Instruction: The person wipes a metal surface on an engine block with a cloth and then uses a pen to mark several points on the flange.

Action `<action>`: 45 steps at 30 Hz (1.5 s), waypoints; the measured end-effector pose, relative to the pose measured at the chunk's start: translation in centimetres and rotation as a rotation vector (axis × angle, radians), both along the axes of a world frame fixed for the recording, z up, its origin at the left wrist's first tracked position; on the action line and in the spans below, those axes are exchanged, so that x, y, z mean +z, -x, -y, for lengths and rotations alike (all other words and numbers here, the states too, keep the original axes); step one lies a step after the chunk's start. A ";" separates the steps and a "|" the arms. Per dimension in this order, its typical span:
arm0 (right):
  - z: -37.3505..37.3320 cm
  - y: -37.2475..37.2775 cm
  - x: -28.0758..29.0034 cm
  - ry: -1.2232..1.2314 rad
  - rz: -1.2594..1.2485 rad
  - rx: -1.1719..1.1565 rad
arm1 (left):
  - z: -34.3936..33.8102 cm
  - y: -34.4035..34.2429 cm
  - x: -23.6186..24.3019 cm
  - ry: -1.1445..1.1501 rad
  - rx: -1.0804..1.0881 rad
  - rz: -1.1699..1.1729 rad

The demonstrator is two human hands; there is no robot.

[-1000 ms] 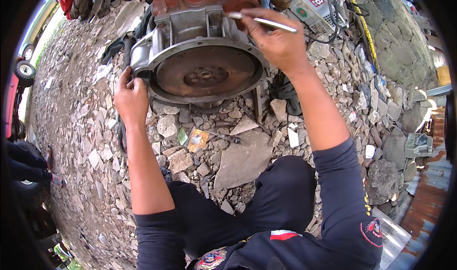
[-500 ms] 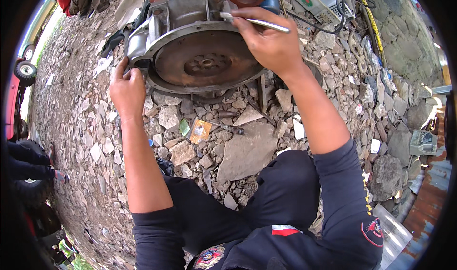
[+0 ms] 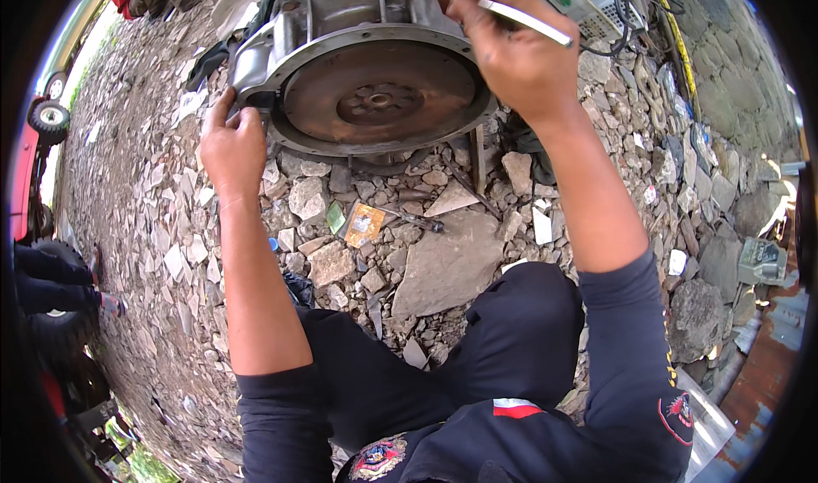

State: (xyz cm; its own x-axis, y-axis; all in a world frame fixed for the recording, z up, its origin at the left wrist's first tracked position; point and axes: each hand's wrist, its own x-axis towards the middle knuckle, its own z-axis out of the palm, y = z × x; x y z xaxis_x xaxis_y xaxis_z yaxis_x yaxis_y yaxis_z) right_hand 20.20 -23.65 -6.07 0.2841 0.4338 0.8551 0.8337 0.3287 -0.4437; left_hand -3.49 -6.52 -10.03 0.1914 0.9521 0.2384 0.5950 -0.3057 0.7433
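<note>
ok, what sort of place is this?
Probably an outdoor yard doubling as a makeshift repair spot: a bell housing with a rusty flywheel above rubble-strewn ground, a red vehicle at the left edge, rusty corrugated sheet at lower right.

The bare left forearm [image 3: 256, 287] reaches almost straight forward from a rolled-up dark navy sleeve [image 3: 281, 415], the left hand [image 3: 234, 151] back-up with index finger and thumb extended. The bare right forearm [image 3: 596, 189] slants inward, the right hand [image 3: 524, 57] farther forward, fingers curled.
</note>
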 end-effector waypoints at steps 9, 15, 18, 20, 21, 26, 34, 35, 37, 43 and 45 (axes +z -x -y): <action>-0.8 0.3 4.3 0.194 0.165 0.051 | -1.0 0.4 -1.3 -0.065 -0.008 0.045; -2.5 -1.0 3.1 0.097 0.193 0.048 | -0.9 0.4 -0.9 0.031 -0.017 0.075; -1.9 -0.4 2.6 0.183 0.019 0.014 | -1.0 0.6 -0.8 -0.006 -0.037 0.050; -1.8 -0.1 1.5 0.293 0.029 -0.017 | -1.3 0.7 -0.9 -0.028 -0.040 0.014; -2.1 -0.4 1.4 0.253 0.055 -0.005 | -1.1 0.5 -0.7 0.000 -0.047 0.037; -1.8 -0.5 0.8 0.039 -0.068 0.043 | 0.0 0.3 0.2 0.067 -0.046 0.063; -2.1 -1.1 1.0 -0.060 0.004 0.122 | 0.0 -0.1 -0.1 0.022 -0.033 0.064; -2.0 -1.1 1.2 -0.116 0.007 0.118 | -0.2 0.1 -0.3 0.018 -0.026 0.058; -1.4 -0.6 0.9 0.030 -0.024 0.112 | -0.7 0.3 -0.9 -0.065 -0.025 0.016; -3.3 -1.5 0.5 -0.077 -0.094 0.198 | 0.6 -0.3 0.3 0.066 -0.031 0.106; -1.7 -1.0 0.9 0.043 -0.016 0.064 | 0.0 0.1 -0.3 -0.024 -0.027 0.078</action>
